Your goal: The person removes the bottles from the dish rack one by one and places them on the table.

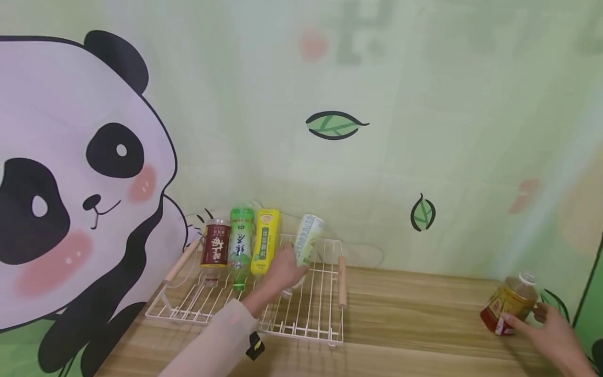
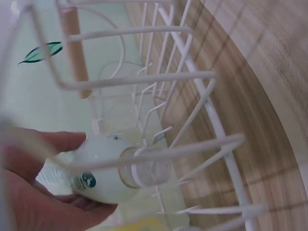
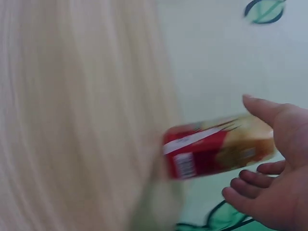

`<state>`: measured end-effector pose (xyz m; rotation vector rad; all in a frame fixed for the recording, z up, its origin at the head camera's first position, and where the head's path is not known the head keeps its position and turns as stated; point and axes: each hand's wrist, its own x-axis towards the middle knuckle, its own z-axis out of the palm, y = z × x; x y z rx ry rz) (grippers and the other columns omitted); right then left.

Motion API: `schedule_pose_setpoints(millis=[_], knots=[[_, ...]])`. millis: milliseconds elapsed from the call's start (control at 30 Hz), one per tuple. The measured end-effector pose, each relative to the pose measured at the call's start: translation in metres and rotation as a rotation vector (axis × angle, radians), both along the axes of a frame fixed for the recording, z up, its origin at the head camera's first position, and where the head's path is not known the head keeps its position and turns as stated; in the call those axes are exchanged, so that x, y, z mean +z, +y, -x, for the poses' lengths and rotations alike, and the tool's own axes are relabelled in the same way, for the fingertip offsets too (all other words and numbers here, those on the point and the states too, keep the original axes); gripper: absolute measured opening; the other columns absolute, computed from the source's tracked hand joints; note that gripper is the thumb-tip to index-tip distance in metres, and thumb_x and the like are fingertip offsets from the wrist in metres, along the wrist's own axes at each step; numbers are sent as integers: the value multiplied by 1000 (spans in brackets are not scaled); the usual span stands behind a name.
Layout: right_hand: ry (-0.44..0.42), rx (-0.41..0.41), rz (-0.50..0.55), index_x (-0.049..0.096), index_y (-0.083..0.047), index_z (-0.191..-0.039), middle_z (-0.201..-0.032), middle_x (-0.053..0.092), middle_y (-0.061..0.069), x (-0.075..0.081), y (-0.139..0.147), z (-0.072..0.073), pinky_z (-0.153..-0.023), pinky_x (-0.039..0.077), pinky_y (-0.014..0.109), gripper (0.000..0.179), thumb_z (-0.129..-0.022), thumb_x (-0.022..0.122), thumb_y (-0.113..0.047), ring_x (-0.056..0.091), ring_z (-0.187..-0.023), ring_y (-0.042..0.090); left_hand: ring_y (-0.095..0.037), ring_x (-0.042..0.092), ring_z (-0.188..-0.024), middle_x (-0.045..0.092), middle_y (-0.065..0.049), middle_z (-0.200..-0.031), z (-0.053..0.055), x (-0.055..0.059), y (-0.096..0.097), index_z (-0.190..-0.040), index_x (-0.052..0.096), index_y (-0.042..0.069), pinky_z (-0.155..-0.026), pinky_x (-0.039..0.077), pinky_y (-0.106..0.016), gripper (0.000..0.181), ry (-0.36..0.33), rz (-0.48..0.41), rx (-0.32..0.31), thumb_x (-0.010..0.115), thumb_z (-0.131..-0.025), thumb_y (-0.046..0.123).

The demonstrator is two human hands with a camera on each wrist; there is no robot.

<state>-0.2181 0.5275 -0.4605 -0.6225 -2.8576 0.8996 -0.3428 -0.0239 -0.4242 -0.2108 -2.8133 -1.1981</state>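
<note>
In the head view, my left hand [image 1: 284, 269] grips a white-and-green bottle [image 1: 308, 238] that leans cap-down in a white wire rack [image 1: 341, 327]. The left wrist view shows its pale shoulder and clear cap [image 2: 153, 167] among the wires, my thumb and fingers [image 2: 72, 141] around the body. Left of it, a yellow bottle [image 1: 266, 235], a green tea bottle [image 1: 242, 246] and a dark red-labelled bottle [image 1: 215, 246] stand cap-down in the rack. My right hand [image 1: 548, 332] is spread around a red-and-yellow drink bottle [image 1: 511, 303], with gaps beside the bottle in the right wrist view [image 3: 216, 147].
The rack has wooden handles [image 1: 342, 283] at both sides and rests on a wood-grain table [image 1: 414, 309]. A green curtain printed with a panda [image 1: 94, 157] and leaves hangs close behind. The red-and-yellow bottle stands cap-up at the table's far right.
</note>
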Motion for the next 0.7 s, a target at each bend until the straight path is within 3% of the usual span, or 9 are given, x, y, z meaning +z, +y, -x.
schedule_pose_setpoints(millis=[133, 300, 433, 700], knots=[[24, -6, -81, 11, 32, -147, -139, 28, 58, 25, -12, -14, -101, 42, 77, 115, -101, 64, -58, 36, -125, 71, -26, 67, -92, 67, -15, -112, -7, 11, -6, -140, 54, -2, -74, 61, -39, 64, 16, -19, -69, 86, -89, 18], [185, 23, -233, 11, 33, -147, -134, 30, 58, 61, -40, -27, -96, 42, 78, 115, -100, 69, -54, 37, -121, 71, -23, 68, -94, 70, -13, -118, -18, 26, -17, -147, 54, 1, -76, 60, -39, 72, 68, -13, -144, 88, -89, 27], [366, 164, -364, 23, 29, -149, -133, 37, 53, 88, -77, -28, -92, 40, 79, 111, -94, 79, -50, 37, -120, 67, -20, 67, -95, 70, -9, -122, -25, 38, -23, -148, 55, 5, -77, 59, -38, 74, 134, 13, -181, 90, -87, 27], [580, 507, -350, 39, 10, -153, -147, 45, 37, 119, -170, -11, -95, 42, 76, 102, -81, 93, -37, 43, -131, 57, -20, 65, -105, 69, -4, -125, -43, 58, -16, -141, 64, 12, -85, 59, -40, 67, 279, 156, -259, 94, -81, 23]])
